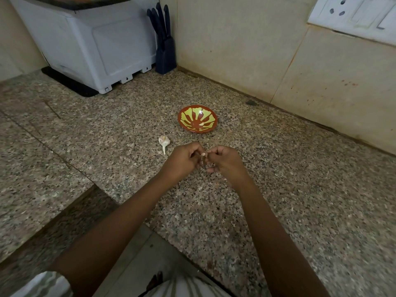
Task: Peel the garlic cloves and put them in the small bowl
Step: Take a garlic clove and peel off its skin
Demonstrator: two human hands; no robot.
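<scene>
A garlic clove (203, 154) is pinched jointly by the left hand (183, 160) and the right hand (225, 161). It is judged light, firm, and slippery once bared; the papery skin is best nipped at its tip. The small bowl (194, 130) stands just beyond both hands.

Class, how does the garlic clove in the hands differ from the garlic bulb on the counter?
The garlic clove is pinched between the left hand and right hand; the garlic bulb lies untouched on the counter. The clove is far smaller than the bulb. Both are pale.
</scene>
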